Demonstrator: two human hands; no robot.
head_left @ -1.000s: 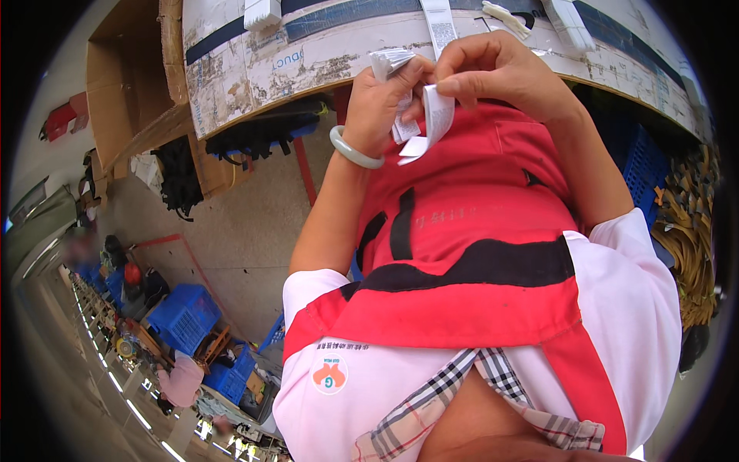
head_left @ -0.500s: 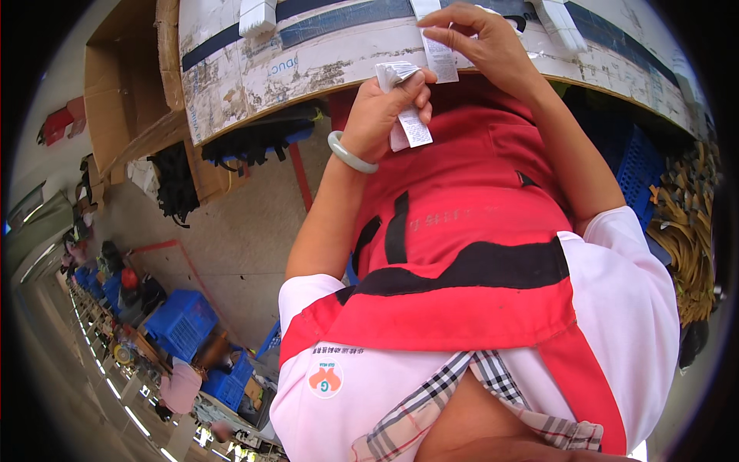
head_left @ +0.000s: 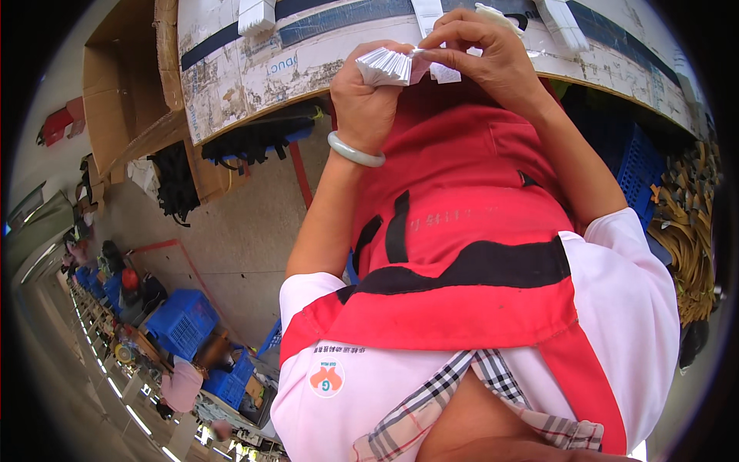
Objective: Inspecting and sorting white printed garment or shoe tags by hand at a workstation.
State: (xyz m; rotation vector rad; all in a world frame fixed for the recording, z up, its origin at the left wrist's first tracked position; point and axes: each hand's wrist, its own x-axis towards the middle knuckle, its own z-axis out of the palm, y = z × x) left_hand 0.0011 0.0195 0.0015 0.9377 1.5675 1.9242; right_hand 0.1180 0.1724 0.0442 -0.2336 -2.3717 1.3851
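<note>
The labels (head_left: 383, 68) are a thick folded wad in the left hand (head_left: 362, 96), above the near edge of the desk (head_left: 254, 85), with their ends fanned out. That grip is closed around the wad. The right hand (head_left: 493, 58) has a narrow grip: thumb and forefinger come together beside the wad, and whether they pinch a label is too small to tell.

The likeliest trouble is slipping. The labels look thin and smooth, so if the left grip eases, the fanned ends could slide apart and spill onto the apron (head_left: 454, 308) or down to the floor (head_left: 254, 223). A tighter squeeze might crease them instead. With the layers lying so close, the right fingertips could catch two at once, or drag a neighbour askew.

The strip (head_left: 445, 73) beneath the right hand reaches the desk's edge and is partly hidden by the fingers; a brush of the wrist could knock it off. The white stacks, left (head_left: 256, 17) and right (head_left: 560, 25), lie well apart from the hands, so a bump there seems less likely.
</note>
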